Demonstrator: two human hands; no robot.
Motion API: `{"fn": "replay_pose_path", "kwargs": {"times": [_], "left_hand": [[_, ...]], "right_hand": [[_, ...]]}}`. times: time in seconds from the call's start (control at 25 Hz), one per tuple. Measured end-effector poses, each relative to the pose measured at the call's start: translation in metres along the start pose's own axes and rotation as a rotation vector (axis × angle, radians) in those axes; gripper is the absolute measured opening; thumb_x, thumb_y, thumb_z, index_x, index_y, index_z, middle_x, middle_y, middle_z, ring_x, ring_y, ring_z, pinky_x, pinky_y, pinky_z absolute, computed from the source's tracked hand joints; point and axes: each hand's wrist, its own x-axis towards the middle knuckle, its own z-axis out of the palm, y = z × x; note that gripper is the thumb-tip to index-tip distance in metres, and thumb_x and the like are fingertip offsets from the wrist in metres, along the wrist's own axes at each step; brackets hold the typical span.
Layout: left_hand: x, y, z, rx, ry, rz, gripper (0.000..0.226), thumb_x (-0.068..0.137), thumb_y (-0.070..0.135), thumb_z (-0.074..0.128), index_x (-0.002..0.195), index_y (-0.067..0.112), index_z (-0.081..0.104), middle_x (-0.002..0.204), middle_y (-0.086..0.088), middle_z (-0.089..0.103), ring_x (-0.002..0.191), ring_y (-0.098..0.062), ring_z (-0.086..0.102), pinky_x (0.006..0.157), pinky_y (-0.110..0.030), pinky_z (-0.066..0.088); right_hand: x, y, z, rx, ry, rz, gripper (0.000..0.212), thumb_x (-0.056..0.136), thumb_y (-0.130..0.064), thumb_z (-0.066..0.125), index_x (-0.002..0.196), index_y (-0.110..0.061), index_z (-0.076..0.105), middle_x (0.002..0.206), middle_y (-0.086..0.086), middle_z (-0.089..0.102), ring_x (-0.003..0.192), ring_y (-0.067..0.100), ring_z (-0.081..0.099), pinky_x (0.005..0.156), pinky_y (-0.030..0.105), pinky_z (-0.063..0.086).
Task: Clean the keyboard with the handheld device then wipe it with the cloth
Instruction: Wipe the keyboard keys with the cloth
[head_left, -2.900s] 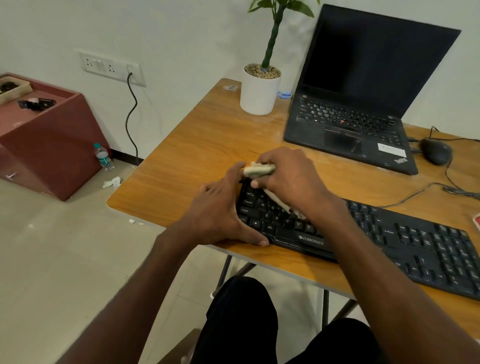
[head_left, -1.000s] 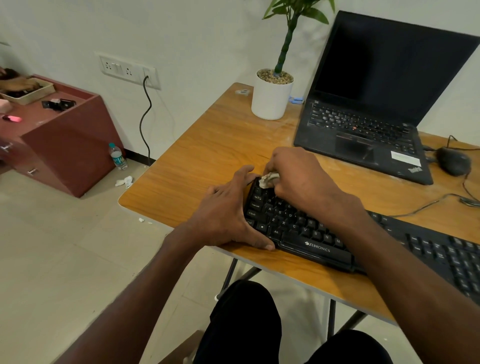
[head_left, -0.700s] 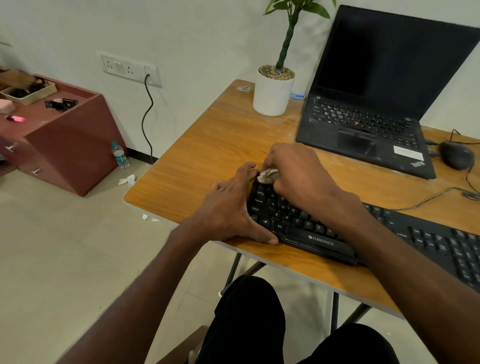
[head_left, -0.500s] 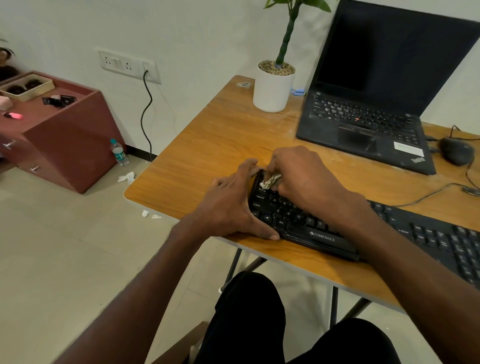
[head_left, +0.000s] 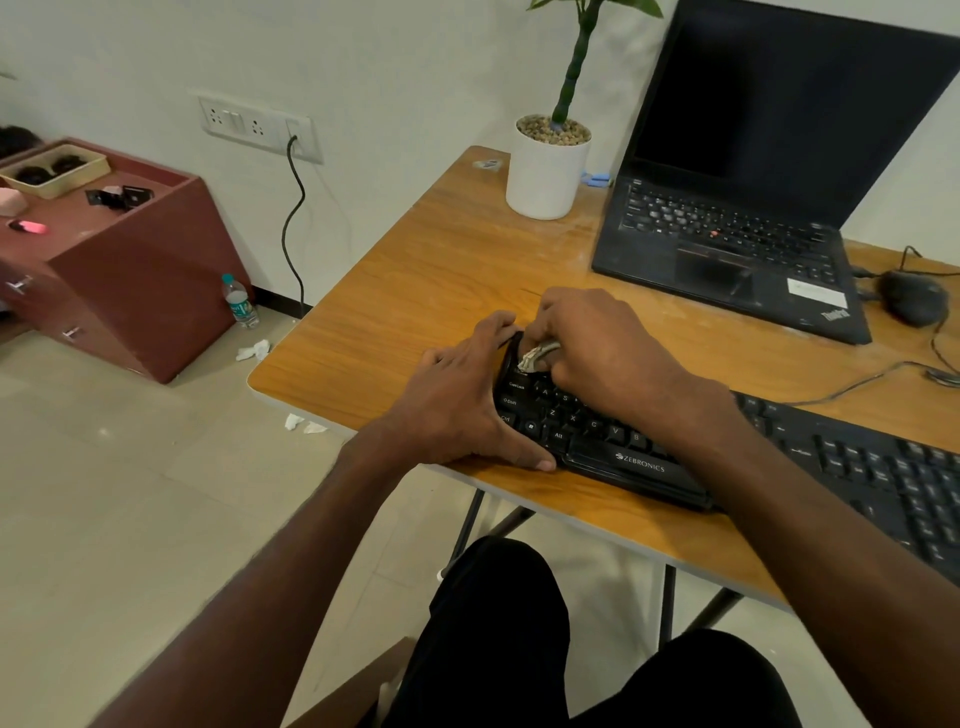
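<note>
A black keyboard (head_left: 644, 465) lies along the near edge of the wooden table (head_left: 436, 270). My left hand (head_left: 462, 405) clasps its left end, thumb along the front edge and fingers over the far corner. My right hand (head_left: 602, 358) is closed around a small pale cloth (head_left: 537, 356), pressed onto the keys at the keyboard's top left corner. Only a crumpled bit of the cloth shows between my fingers. No handheld device is in view.
An open black laptop (head_left: 727, 244) stands behind the keyboard, with a white plant pot (head_left: 545, 176) to its left and a wired mouse (head_left: 914, 299) to its right. A red-brown cabinet (head_left: 130, 270), a water bottle (head_left: 240, 306) and paper scraps (head_left: 254, 351) are on the floor at left.
My right hand has shifted the cloth slightly along the keyboard's top left corner; more of the cloth is bunched inside my fingers than 2.9 s ago. My left hand keeps the same hold.
</note>
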Motion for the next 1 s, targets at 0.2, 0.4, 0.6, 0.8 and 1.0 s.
{"fn": "replay_pose_path", "kwargs": {"times": [0.2,0.4,0.6,0.8,1.0], "left_hand": [[0.001,0.000,0.000,0.003,-0.009,-0.004,0.151,0.037,0.088,0.080,0.159,0.035,0.009,0.156,0.019,0.044,0.144,-0.011,0.044,0.119,-0.036,0.020],[0.000,0.001,-0.002,0.003,-0.003,0.000,0.150,0.041,0.081,0.089,0.160,0.035,0.010,0.155,0.020,0.046,0.143,-0.010,0.046,0.119,-0.037,0.021],[-0.001,0.002,-0.001,-0.002,0.013,0.004,0.144,0.046,0.073,0.095,0.159,0.035,0.014,0.153,0.020,0.048,0.142,-0.010,0.047,0.116,-0.034,0.022],[0.000,0.003,-0.001,0.002,0.009,-0.006,0.147,0.044,0.074,0.094,0.160,0.035,0.013,0.155,0.020,0.046,0.143,-0.009,0.045,0.117,-0.034,0.020],[-0.001,0.003,-0.002,-0.002,-0.006,-0.021,0.149,0.040,0.082,0.089,0.159,0.035,0.013,0.155,0.020,0.047,0.142,-0.010,0.046,0.120,-0.040,0.023]], "right_hand": [[-0.017,0.023,-0.014,-0.053,-0.006,0.110,0.015,0.086,-0.020,0.080,0.096,-0.031,0.080,0.095,-0.006,0.070,0.093,0.016,0.065,0.064,0.024,0.037],[-0.002,0.013,0.003,0.092,0.102,0.072,0.017,0.085,-0.019,0.080,0.099,-0.028,0.080,0.096,-0.007,0.072,0.092,0.014,0.064,0.074,0.028,0.044],[0.011,0.005,0.010,0.062,0.133,0.023,0.018,0.084,-0.013,0.078,0.096,-0.026,0.080,0.092,-0.003,0.073,0.089,0.019,0.067,0.073,0.031,0.050],[0.014,0.019,0.003,0.056,0.086,-0.011,0.015,0.080,-0.015,0.083,0.091,-0.025,0.082,0.092,-0.004,0.073,0.090,0.017,0.067,0.077,0.032,0.052],[0.012,0.018,0.003,0.134,0.042,-0.056,0.016,0.076,-0.014,0.087,0.086,-0.025,0.082,0.089,-0.008,0.074,0.087,0.011,0.067,0.079,0.033,0.054]]}}
